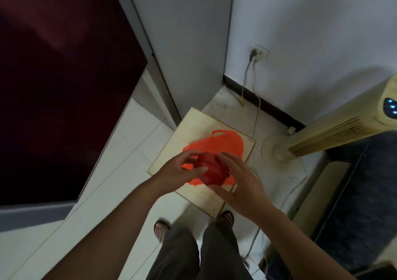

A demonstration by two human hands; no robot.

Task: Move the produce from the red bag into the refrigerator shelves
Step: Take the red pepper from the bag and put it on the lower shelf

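Two bare forearms fill the bottom of the view, reaching out over dark trousers and a pair of sandalled feet (pixel 162 232). And there it is: a dark red, rounded piece of produce (pixel 211 169), glossy and lumpy, possibly a bell pepper, cupped between both hands!

The left hand (pixel 181 170) curls in from its side, thumb lying across the front of the red piece, fingers wrapped over the far edge, so it is gripping the produce. The right hand (pixel 236 178) closes on the opposite flank, palm pressed in, fingers arched over the top. A two-handed hold, which I'd say is about steadying a slippery, bulky item just lifted clear.

Directly beneath the hands lies the thin, crumpled orange-red plastic bag (pixel 225 143), flattened on a pale square plywood board (pixel 193 127) set on the white tiled floor. Its handle loop lies beyond the fingertips. The bag looks slack; whether anything remains inside, I cannot tell.

Off beyond the left hand stands the tall dark maroon refrigerator door (pixel 60 82), apparently shut. Past the right hand rises a cream tower fan (pixel 343 129), its cord trailing to the wall.

The produce is out of the bag, in the hands, not yet near any shelf.
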